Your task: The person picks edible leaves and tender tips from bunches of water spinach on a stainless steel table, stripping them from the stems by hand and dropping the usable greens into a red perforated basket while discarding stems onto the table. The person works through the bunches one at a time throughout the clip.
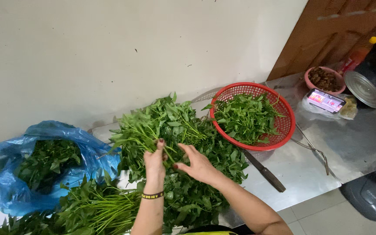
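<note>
Left hand point(155, 159), wristband on, fingers pinched shut round a green stem point(169, 155) rising from the leafy greens pile point(183, 143) mid-table. Right hand point(198, 165) just beside, fingers spread open, fingertips on the leaves, gripping nothing. Knife point(264, 171) to the right. Blue bag point(11, 182) of greens far left. Beyond, red basket point(283, 126) holding picked leaves; phone point(325, 100) far right

Item count: two hands, left point(154, 160) and right point(198, 165). One red basket point(286, 124) of leaves. One blue bag point(9, 191) of greens. One knife point(264, 171). One pink bowl point(310, 82). One round metal lid point(362, 88). One phone point(325, 100). One orange bottle point(359, 54). One desk point(353, 143).
</note>
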Demonstrator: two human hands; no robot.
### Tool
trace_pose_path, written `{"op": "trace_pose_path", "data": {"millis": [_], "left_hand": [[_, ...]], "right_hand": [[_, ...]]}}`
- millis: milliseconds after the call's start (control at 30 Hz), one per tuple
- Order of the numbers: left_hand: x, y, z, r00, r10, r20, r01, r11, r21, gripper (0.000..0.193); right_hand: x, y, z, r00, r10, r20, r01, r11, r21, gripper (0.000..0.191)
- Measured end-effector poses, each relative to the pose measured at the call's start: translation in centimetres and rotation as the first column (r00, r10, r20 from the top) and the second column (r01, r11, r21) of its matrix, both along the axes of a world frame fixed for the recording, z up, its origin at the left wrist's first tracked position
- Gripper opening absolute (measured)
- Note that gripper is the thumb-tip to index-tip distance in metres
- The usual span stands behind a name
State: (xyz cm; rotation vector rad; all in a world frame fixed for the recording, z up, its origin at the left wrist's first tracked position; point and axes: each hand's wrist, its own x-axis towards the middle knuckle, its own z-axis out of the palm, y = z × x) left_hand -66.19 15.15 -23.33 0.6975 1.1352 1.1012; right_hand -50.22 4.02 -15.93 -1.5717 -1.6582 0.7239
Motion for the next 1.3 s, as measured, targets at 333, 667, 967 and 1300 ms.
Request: {"op": "trace_pose_path", "data": {"millis": [333, 667, 967, 1300], "left_hand": [[2.4, -0.9, -2.2, 0.955, -0.106, 0.278, 0.117, 0.993, -0.024, 0.016], [3.8, -3.4, 0.4, 0.913, 0.008, 0.409, 0.057, 0.988, -0.146, 0.016], [1.1, -0.1, -4.1, 0.570, -0.067, 0.819, 0.110, 0.994, 0.005, 0.025], [0.7, 0.4, -2.2, 0.915, 0.078, 0.395, -0.022, 0.989, -0.144, 0.025]], "right_hand": [[-1.7, 2.3, -5.6, 0.891, -0.251, -0.378, 0.312, 0.944, 0.108, 0.027], [-5.1, 5.7, -7.2, 0.691, -0.261, -0.674, 0.407, 0.911, 0.065, 0.019], [-1.5, 10.2, -9.9, 0.784, -0.345, -0.516, 0.407, 0.913, 0.008, 0.021], [6.4, 12.6, -10.4, 0.822, -0.382, 0.423, 0.438, 0.898, -0.039, 0.023]]}}
